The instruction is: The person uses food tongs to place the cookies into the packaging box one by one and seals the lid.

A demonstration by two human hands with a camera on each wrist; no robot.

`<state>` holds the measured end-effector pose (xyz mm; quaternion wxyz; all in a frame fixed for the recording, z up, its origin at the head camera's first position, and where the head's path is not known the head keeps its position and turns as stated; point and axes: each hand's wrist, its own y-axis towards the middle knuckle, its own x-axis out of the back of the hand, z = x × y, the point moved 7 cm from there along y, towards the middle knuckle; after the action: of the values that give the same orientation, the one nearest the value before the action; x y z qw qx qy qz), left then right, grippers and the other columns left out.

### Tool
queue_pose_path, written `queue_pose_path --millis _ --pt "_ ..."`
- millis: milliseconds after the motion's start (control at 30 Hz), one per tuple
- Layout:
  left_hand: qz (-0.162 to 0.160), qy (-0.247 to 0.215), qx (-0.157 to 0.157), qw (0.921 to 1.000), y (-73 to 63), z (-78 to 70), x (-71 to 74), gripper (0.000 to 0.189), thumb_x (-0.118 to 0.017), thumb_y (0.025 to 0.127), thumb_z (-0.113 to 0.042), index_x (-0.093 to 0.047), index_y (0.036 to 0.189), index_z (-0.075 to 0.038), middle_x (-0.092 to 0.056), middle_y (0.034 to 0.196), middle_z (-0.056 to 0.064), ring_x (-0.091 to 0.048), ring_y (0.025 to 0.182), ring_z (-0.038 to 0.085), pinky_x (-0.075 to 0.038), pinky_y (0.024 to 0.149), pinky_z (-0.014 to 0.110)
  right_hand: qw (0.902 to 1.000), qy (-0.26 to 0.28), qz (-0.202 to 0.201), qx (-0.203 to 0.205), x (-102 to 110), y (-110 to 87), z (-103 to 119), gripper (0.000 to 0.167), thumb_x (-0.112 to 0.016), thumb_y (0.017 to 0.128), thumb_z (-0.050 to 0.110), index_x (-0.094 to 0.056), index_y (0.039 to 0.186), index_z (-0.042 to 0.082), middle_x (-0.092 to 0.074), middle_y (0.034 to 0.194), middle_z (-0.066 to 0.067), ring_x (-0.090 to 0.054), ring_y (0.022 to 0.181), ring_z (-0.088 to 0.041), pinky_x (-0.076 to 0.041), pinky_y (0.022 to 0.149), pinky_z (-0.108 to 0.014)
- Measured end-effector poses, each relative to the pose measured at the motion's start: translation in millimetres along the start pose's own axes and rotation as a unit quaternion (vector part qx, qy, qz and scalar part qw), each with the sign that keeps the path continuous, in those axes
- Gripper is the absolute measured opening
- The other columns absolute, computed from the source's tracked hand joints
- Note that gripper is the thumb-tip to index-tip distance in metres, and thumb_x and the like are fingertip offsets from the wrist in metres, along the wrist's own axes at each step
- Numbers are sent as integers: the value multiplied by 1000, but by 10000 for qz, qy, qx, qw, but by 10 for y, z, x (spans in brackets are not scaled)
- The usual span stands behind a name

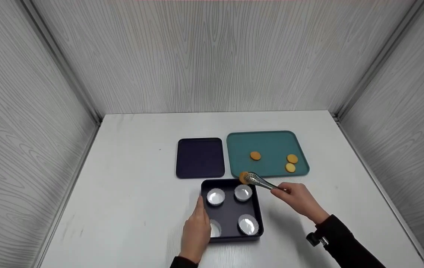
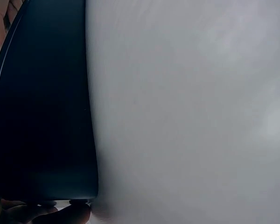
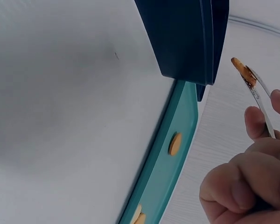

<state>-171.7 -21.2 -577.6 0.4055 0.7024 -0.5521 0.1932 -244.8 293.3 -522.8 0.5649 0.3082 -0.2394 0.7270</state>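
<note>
My right hand [image 1: 301, 201] grips small metal tongs [image 1: 262, 182] with perforated tips. Between those tips is a round golden-brown biscuit [image 1: 243, 178], held above the far right rim of a deep dark-blue square pan [image 1: 228, 213]. In the right wrist view the biscuit [image 3: 242, 71] is tilted, pinched at one end. My left hand [image 1: 196, 229] rests along the pan's left wall with its fingers straight. Inside the pan stand several fluted white cups, including a far right cup [image 1: 243, 192] below the biscuit and a far left cup [image 1: 215, 197]. The near left cup [image 1: 215, 228] is partly hidden by my left hand.
Beyond the pan on the right lies a teal tray [image 1: 271, 143] with a lone biscuit [image 1: 255, 155] and two more at its right side, one golden [image 1: 292, 158] and one paler [image 1: 290, 167]. A flat dark-blue tray [image 1: 200, 158] sits left of it. Grey wood-grain panels [image 1: 212, 56] enclose the white table.
</note>
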Motion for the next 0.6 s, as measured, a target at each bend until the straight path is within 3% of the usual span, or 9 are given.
queue_pose_path --millis 133,367,600 --pt "-14 22 0 10000 4 -8 2 49 -60 98 1 -49 145 9 -73 103 22 -57 48 15 -48 47 33 9998 -82 198 62 -47 -33 24 37 -68 99 41 -67 77 12 -35 60 12 -31 54 -4 -26 54 -24" --pt "91 15 58 9999 7 4 -12 49 -58 100 -2 -48 147 8 -73 106 22 -60 51 18 -50 49 34 9982 -298 477 209 -104 -61 100 32 -67 99 41 -67 76 18 -35 60 12 -31 54 -3 -26 55 -24" --pt "221 -50 102 9997 6 -4 -12 47 -54 102 -1 -46 147 10 -70 120 24 -65 56 18 -53 53 31 9952 -760 511 347 -153 -58 199 26 -68 99 37 -71 79 20 -42 61 14 -37 56 -4 -31 55 -25"
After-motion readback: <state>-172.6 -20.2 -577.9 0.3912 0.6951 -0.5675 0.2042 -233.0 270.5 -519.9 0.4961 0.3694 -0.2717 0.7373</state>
